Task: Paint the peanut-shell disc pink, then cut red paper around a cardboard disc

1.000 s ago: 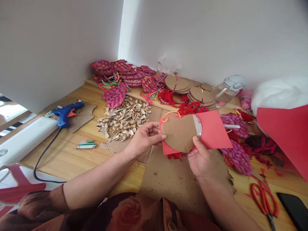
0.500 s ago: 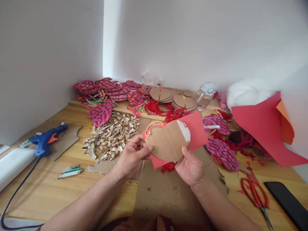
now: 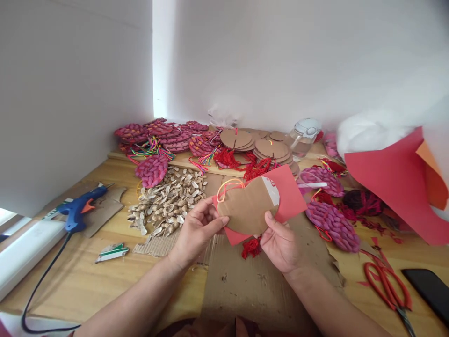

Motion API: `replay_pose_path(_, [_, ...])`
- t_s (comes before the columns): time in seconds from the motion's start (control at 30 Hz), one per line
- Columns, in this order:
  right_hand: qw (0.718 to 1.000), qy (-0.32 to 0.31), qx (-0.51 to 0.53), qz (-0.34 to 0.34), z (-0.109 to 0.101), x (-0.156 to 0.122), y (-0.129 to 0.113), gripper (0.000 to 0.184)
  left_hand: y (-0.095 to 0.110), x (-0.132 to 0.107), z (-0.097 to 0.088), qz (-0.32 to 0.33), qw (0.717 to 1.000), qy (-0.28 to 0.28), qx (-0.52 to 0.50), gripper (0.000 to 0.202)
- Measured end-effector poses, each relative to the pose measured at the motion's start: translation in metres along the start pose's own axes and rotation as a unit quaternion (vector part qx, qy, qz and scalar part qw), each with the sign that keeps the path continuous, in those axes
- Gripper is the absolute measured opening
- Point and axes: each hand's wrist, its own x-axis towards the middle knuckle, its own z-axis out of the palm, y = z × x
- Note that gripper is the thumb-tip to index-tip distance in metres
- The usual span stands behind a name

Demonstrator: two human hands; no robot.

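Observation:
Between my two hands is a heart-shaped cardboard piece with a sheet of red paper behind it. A yellow-orange cord loop lies at the top left of the cardboard, and a red tassel hangs below. My left hand pinches the left edge, thumb in front and fingers behind. At the lower right edge, my right hand grips with its thumb on the cardboard; its other fingertips are partly hidden. A white printed patch shows at the cardboard's upper right.
Peanut shells lie left of centre, near a blue glue gun. Pink braided pieces and cardboard discs are stacked behind. At right are red-handled scissors, a black phone, large red paper and a lidded jar.
The whole scene has shifted slightly in view. Both hands keep hold of the cardboard and red paper, which are tilted a little differently, and more of the red tassel shows.

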Motion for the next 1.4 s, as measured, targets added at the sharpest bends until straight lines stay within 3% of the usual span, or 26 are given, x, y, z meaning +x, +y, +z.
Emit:
replay_pose_path(0.17, [1.000, 0.002, -0.005, -0.011, 0.002, 0.000, 0.000, 0.050, 0.003, 0.001, -0.001, 0.029, 0.999, -0.024, -0.008, 0.048])
replay_pose_path(0.37, [1.000, -0.010, -0.013, -0.010, 0.006, -0.003, 0.001, 0.048, 0.005, 0.002, -0.003, 0.041, 0.999, -0.009, -0.011, 0.047])
replay_pose_path(0.87, [1.000, 0.007, -0.024, -0.007, 0.002, -0.004, 0.006, 0.047, 0.008, 0.001, -0.006, 0.026, 0.999, -0.005, 0.037, 0.044])
replay_pose_path(1.4, [1.000, -0.017, -0.018, 0.001, 0.001, -0.005, 0.008, 0.046, 0.017, 0.002, -0.008, 0.024, 0.997, -0.025, 0.074, 0.036])
